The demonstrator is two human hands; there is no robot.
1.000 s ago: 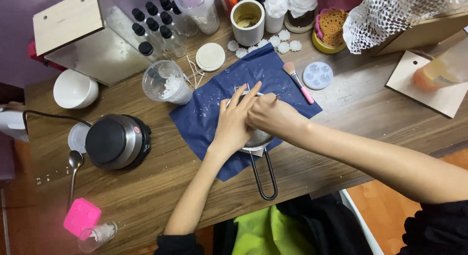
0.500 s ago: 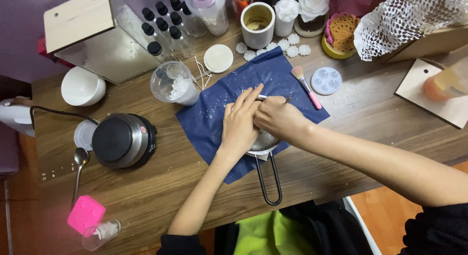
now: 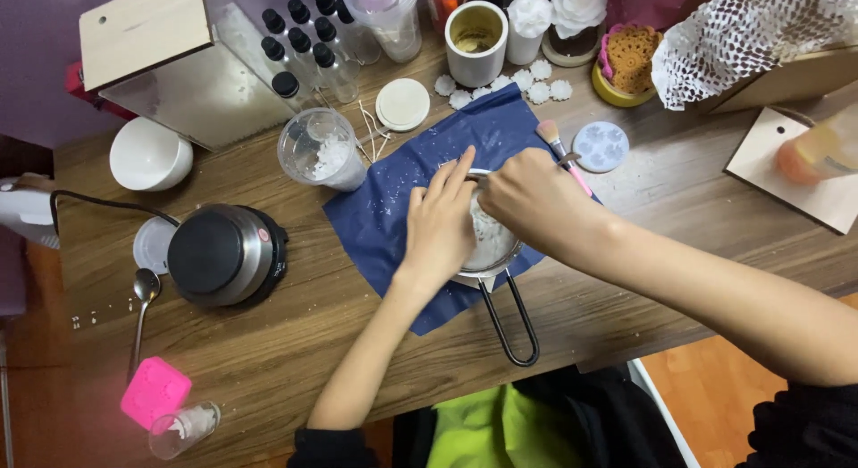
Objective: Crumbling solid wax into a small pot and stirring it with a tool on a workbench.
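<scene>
My left hand [image 3: 442,225] lies flat over the rim of a small metal pot [image 3: 490,250] holding white flakes, its fingers stretched toward the upper right. My right hand [image 3: 532,200] is closed on a thin metal utensil [image 3: 475,173] just above the pot, beside the left fingertips. The pot's black wire handle [image 3: 511,318] points toward me. Everything sits on a dark blue cloth [image 3: 393,209] sprinkled with white flakes on the wooden table.
A small electric hot plate [image 3: 223,253] with cord sits left, a spoon [image 3: 143,298] and pink mould [image 3: 155,392] nearer me. A plastic cup of flakes [image 3: 320,151], white bowl [image 3: 150,155], dropper bottles [image 3: 304,43], a pink brush [image 3: 559,151] and round grey mould [image 3: 601,146] surround the cloth.
Both hands stay over the pot; the left fingers have shifted slightly and the right hand has turned a little with the utensil. The view has drifted.
</scene>
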